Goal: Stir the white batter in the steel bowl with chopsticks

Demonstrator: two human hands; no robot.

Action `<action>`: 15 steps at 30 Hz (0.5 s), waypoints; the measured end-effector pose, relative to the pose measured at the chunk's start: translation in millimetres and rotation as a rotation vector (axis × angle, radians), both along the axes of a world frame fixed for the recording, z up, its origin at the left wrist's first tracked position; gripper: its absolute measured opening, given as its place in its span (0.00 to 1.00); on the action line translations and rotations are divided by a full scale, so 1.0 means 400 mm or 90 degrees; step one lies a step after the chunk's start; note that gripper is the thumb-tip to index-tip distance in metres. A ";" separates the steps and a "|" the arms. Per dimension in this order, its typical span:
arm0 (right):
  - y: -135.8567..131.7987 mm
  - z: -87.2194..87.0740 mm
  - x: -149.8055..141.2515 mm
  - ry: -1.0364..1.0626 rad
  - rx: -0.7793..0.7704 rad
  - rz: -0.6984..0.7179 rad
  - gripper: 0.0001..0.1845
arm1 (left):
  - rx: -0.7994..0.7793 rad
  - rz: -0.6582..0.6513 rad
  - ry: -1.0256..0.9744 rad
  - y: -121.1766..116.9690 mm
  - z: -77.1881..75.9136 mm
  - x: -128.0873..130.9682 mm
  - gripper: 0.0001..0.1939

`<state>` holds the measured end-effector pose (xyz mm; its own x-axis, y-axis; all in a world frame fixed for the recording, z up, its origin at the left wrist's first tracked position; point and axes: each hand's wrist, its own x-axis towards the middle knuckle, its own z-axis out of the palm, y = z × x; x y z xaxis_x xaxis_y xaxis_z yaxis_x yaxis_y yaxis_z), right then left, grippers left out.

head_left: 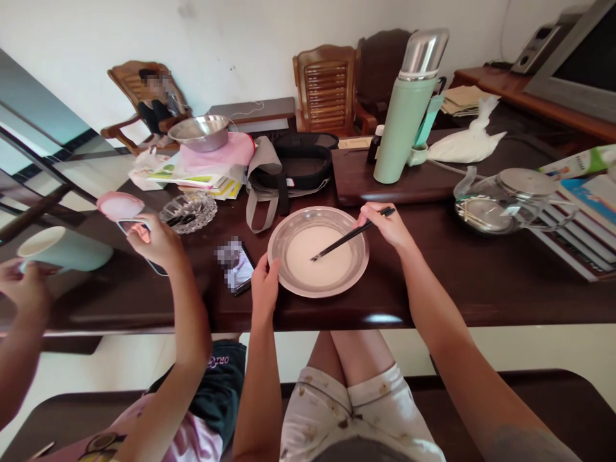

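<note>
A round metal basin (356, 260) sits on the dark table in front of me, with a milky white liquid (308, 247) in it. My left hand (265, 282) grips the basin's left rim, thumb on the edge and fingers out of sight beneath. Black chopsticks (341, 242) are in my right hand (385, 224), closed around their upper part above the right rim. Their tips slant down to the left and touch the white liquid. A phone (239, 266) with a lit screen lies just left of my left hand.
At left, a neighbour's hand (154, 240) holds a pink-topped object (120, 205); their other hand grips a mug (81, 249). A glass dish (190, 212), a black-and-grey bag (293, 167), a green thermos (404, 122) and a glass teapot (510, 202) stand around the basin.
</note>
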<state>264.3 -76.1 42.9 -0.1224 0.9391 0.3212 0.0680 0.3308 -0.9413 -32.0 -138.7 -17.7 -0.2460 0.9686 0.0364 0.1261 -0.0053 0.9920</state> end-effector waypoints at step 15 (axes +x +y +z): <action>-0.001 0.002 -0.013 -0.032 -0.006 0.064 0.25 | 0.131 0.072 0.203 -0.032 -0.042 -0.010 0.27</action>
